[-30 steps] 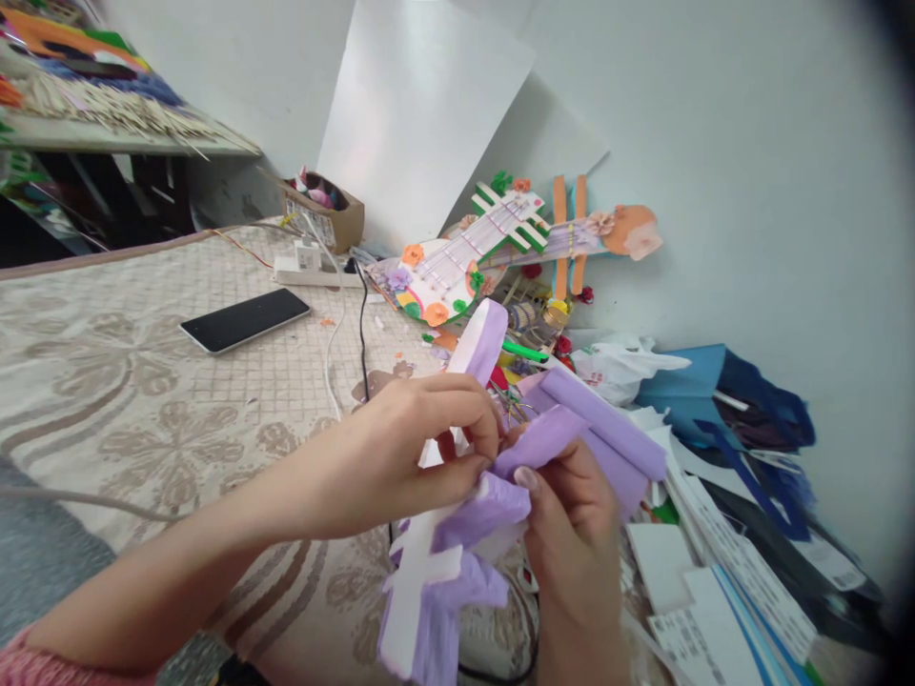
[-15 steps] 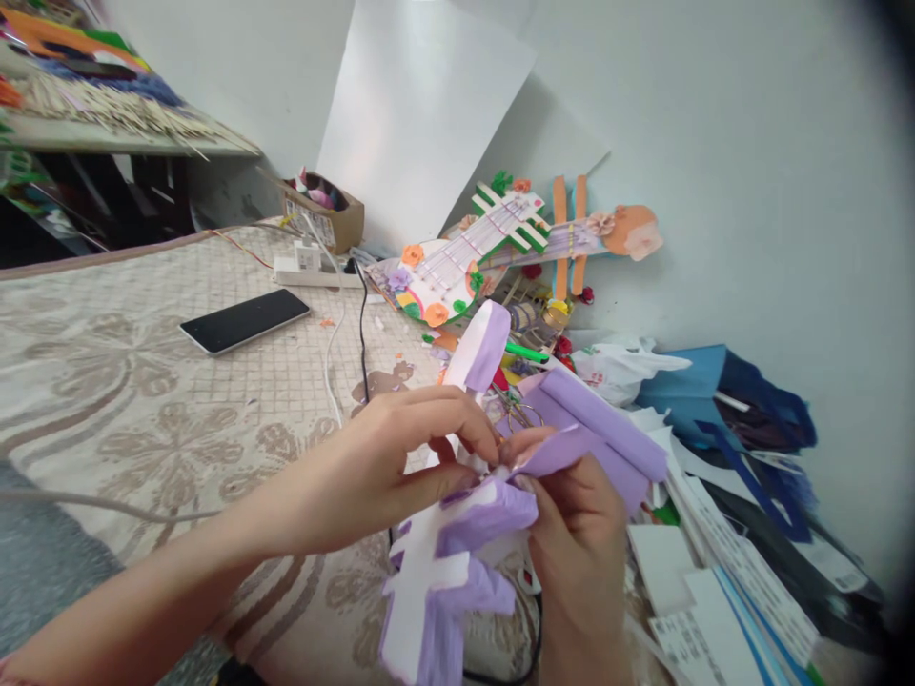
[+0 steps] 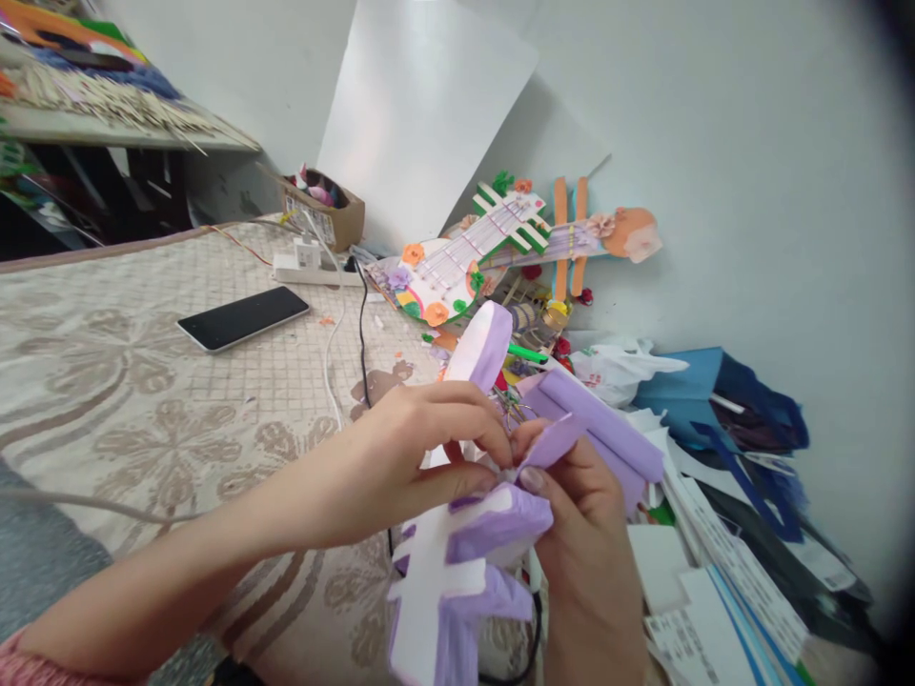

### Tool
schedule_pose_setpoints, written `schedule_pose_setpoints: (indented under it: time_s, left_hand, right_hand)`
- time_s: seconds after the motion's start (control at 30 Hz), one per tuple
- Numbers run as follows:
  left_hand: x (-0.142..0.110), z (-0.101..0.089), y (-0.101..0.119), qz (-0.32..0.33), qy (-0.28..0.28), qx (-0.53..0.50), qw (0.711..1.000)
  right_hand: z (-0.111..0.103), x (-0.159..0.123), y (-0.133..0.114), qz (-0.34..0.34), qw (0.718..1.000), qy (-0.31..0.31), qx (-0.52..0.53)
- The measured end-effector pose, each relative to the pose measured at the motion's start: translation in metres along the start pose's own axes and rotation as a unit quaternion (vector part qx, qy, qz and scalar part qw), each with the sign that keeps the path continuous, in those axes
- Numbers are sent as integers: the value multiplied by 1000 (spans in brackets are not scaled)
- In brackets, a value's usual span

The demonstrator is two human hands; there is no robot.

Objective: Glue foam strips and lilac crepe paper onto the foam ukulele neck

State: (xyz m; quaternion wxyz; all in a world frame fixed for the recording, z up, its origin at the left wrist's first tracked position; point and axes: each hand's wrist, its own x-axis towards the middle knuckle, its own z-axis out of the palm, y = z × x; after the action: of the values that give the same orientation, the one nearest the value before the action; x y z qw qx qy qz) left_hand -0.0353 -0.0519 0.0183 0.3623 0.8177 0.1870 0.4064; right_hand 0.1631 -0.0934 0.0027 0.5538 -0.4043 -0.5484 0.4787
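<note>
A white cutout craft instrument [image 3: 427, 562], its edges wrapped in purple paper, lies slanted in front of me with prongs along both sides. Its rounded end [image 3: 482, 348] points away from me. My left hand [image 3: 436, 443] is closed across its middle, thumb and fingertips pinching at the edge. A purple paper strip [image 3: 554, 440] is gripped between the thumb and fingers of my right hand [image 3: 582, 519], close against my left fingertips. The spot where the fingers meet is mostly hidden. Below them, purple-edged prongs [image 3: 500, 524] stick out to the right.
A phone [image 3: 243, 317] lies on the patterned tablecloth, near cables and a power strip [image 3: 315, 271]. Behind are a cardboard box [image 3: 343, 221] and a flower-decorated craft instrument [image 3: 457, 262]. To the right lie a purple paper roll [image 3: 600, 424], a blue bag [image 3: 679, 386] and stacked boards.
Both hands and the near end of the craft instrument have shifted slightly right. The purple strip's free end now tilts more upward between the right fingers.
</note>
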Motion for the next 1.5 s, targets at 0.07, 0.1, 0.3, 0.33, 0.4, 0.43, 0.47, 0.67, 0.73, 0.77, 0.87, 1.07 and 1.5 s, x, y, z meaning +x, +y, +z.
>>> schedule_pose_setpoints:
  time_s: [0.07,0.1,0.3,0.33,0.4,0.43,0.47,0.67,0.73,0.77,0.87,1.07,1.5]
  left_hand:
    - [2,-1,2,5,-2,5,1000]
    - [2,-2,2,6,-3,8,1000]
    - [3,1,4,-14,-27,9,1000]
    - [2,2,4,-14,-26,5,1000]
    - [1,3,4,-6,-20,-2,1000]
    - [0,2,4,-2,-17,-3,1000]
    - [0,2,5,-1,-17,-2,1000]
    - [-3,-6,10,-6,-29,20,999]
    - [-4,-7,10,-11,-30,26,999]
    - [-5,-7,10,-11,-29,26,999]
    - [-4,-5,9,-10,-28,22,999]
    - [1,-6,8,-12,-36,17,999]
    - [3,-4,12,-35,-38,20,998]
  right_hand:
    - [0,1,-1,10,1000,7,3]
    - [1,0,-2,16,1000,11,0]
    - [2,-4,-7,26,1000,4,-6]
    - [3,-5,-7,27,1000,5,-2]
    - [3,-6,-7,31,999,10,9]
    - [4,-7,-6,32,999,11,14]
    - [5,-7,-6,30,999,9,18]
    - [9,-9,-4,17,1000,3,9]
    - [10,-9,-4,14,1000,7,-3]
    - [11,-9,-5,11,1000,9,-8]
    - [12,-7,-7,1,1000,13,-19]
    - [16,-2,-10,7,999,32,-41]
    - [18,-9,-7,-19,995,68,-66]
